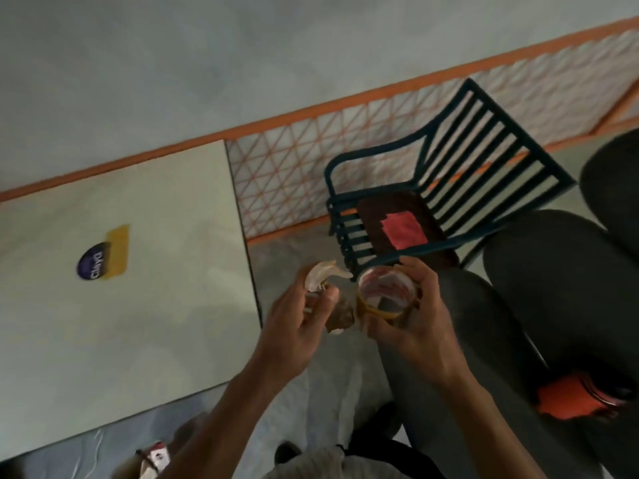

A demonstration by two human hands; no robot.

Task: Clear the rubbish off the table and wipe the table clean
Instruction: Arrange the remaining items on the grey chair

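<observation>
With the right hand curled around the plastic cup and the left hand pinching crumpled scraps beside it, both off the bench, a loose grip could drop scraps on the floor, while a purple lid waits on the bench.

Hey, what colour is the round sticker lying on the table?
Dark purple with white lettering; the round sticker shows in the head view, overlapping a yellow patch.

two bare hands, forearms uncovered with no sleeves, pale ribbed garment at the chest
</observation>
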